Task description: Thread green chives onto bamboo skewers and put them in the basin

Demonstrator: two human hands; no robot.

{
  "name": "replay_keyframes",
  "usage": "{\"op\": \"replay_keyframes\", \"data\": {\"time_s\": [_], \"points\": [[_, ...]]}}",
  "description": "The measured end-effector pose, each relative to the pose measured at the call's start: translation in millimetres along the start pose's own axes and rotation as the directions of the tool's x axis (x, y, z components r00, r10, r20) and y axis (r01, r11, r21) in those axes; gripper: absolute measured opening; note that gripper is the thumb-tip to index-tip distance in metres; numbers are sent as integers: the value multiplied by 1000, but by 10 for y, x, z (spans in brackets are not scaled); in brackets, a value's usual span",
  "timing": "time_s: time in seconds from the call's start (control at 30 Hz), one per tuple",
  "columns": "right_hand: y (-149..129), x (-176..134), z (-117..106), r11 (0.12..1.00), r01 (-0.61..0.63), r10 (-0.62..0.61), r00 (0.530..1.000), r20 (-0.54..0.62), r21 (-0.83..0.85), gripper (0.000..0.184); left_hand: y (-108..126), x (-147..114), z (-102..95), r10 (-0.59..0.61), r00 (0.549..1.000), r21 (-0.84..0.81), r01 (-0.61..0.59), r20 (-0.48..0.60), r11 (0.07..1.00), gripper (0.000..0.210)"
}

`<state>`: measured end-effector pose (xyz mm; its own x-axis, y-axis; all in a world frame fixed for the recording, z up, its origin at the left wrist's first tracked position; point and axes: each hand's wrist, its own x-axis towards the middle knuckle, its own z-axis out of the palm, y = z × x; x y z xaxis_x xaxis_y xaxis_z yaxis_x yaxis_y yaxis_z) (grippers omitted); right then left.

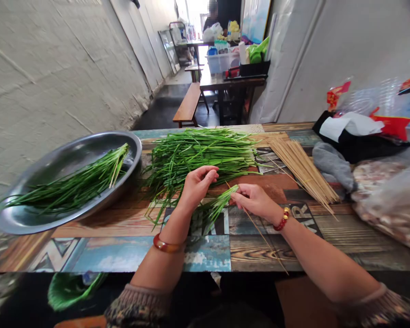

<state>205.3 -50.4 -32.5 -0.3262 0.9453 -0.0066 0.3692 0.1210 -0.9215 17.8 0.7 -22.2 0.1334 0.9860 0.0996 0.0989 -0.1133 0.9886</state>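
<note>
My right hand (254,200) pinches a small bunch of green chives (222,200) by its pale stem ends. Thin bamboo skewers (264,239) run from under those fingers toward the table's front edge. Just left of it, my left hand (200,182) is raised with its fingers curled and thumb drawn in; whether anything small is between them is hidden. Beyond both hands lies a large pile of loose chives (201,152), stems pointing right. To the right rests a heap of bamboo skewers (304,168). More chives (78,187), with skewers through their stem ends, lie in a metal basin (130,136).
Plastic bags with pale contents (392,196), a grey bag (333,164) and a black cloth-like item (358,146) crowd the table's right side. A green basket (71,291) sits below the front edge. Farther back are a bench (189,102), a loaded table (232,82) and a person (211,16).
</note>
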Motion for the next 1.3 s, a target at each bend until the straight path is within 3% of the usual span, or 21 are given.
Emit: {"op": "replay_keyframes", "data": {"time_s": [0.1,0.27,0.37,0.43,0.57,0.63,0.77,0.83,0.93,1.07,1.2,1.3], "points": [[61,37,-8,1000,6,-6,999,-32,0,31,-33,8,10,24,999,-29,-25,-42,999,35],[165,72,-20,998,58,-57,993,-106,6,24,-38,5,-85,-44,992,-163,25,-116,986,40],[181,74,-32,994,65,-53,989,-135,85,20,30,-2,-215,-31,975,-127,3,-218,992,40],[168,67,-38,989,65,-44,987,-155,134,21,93,-29,-297,-6,974,-54,-7,-228,999,39],[114,41,-51,981,103,-74,982,-175,163,20,174,-140,-387,-18,999,162,26,-47,986,36],[86,26,-70,975,125,-90,979,-185,183,19,169,-196,-411,-9,998,321,-13,65,947,30],[35,-2,-180,935,152,-79,970,-230,320,19,81,-249,-506,17,960,629,-196,279,753,23],[9,-15,-276,884,164,-35,957,-287,437,19,32,-258,-587,21,954,732,-244,300,637,24],[-21,-29,-427,756,182,79,928,-365,628,19,9,-285,-705,55,976,834,-210,213,510,26],[-14,-22,-536,663,199,156,906,-393,721,21,74,-368,-713,147,985,865,-151,90,479,27],[33,-1,-543,622,188,170,915,-365,760,22,103,-468,-493,69,967,859,-248,243,447,26],[60,7,-530,602,184,166,923,-347,777,22,68,-509,-328,1,944,890,-311,330,332,25]]}}
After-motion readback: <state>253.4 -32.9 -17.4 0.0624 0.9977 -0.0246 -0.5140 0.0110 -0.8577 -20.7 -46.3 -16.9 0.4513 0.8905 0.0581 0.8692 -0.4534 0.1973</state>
